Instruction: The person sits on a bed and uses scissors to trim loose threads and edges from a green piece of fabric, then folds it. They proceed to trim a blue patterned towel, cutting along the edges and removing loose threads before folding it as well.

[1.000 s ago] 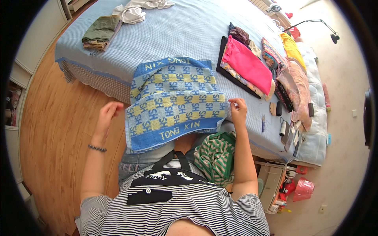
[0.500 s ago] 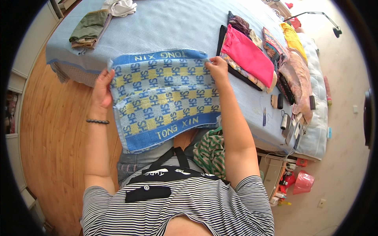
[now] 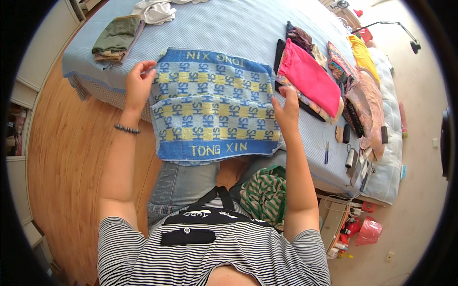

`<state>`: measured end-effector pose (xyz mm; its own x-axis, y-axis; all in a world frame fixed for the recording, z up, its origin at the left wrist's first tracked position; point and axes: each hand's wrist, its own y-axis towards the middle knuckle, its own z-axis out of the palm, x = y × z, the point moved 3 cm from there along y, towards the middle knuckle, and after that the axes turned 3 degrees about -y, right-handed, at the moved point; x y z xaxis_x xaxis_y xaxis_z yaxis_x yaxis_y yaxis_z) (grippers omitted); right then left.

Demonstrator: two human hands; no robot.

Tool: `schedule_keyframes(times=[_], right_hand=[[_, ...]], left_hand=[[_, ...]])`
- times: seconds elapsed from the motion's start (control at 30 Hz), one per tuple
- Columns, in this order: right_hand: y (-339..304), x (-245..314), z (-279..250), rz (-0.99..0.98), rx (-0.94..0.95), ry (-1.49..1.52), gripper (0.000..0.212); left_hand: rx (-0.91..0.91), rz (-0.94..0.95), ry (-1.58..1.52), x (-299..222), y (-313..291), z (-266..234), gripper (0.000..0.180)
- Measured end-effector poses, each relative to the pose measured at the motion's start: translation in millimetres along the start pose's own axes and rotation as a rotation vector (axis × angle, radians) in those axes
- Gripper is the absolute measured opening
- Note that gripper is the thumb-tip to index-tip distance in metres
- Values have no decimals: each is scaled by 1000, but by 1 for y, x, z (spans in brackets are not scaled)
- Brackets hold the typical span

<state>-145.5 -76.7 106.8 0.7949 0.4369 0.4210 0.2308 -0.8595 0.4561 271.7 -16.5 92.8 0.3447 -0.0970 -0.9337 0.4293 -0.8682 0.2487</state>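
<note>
A blue and yellow checked towel [image 3: 217, 107] with darker blue bands at its two ends lies spread over the bed's near edge and my lap. Beside its upper left corner is my left hand [image 3: 139, 88], fingers loosely bent and apart, with nothing visible in them. My right hand [image 3: 287, 110] is at the towel's right edge, thumb and fingers apart. Its thumb overlaps or touches the towel's border; which of the two is unclear. On my right thigh rests a green and beige striped cloth [image 3: 265, 193], bunched up.
Folded green clothing [image 3: 117, 38] and a crumpled white garment [image 3: 155, 10] lie on the bed's left part. To the right are a pink folded garment [image 3: 310, 76], a yellow cloth [image 3: 364, 56], a blue pen-like tool [image 3: 327, 153] and small devices. Wooden floor [image 3: 62, 176] runs along the left.
The towel went from being held up by its corners to lying spread out flatter. Both hands have let go, their fingers now apart, and the right hand has moved outward and down.
</note>
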Motion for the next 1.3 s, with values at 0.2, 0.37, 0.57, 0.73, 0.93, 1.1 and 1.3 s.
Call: schedule_keyframes(times=[0.2,0.37,0.57,0.73,0.93,1.1,1.3], right_hand=[[-43,5,-12,-18,147,28,45],[-56,-9,-12,131,201,52,45],[-50,-13,-9,111,129,87,42],[-50,-19,-13,229,108,218,23],[-46,-20,-6,220,193,168,23],[-41,-24,-3,327,207,207,38],[-32,-32,11,355,227,327,41]], left_hand=[[130,183,216,-16,-55,6,16],[197,223,401,-12,-76,14,23],[193,-87,-52,16,-84,-2,12],[128,-338,-458,-2,-92,-17,8],[235,-416,-323,39,-90,-21,17],[102,-484,-569,50,-96,-16,22],[-20,-407,-483,63,-97,-34,20]])
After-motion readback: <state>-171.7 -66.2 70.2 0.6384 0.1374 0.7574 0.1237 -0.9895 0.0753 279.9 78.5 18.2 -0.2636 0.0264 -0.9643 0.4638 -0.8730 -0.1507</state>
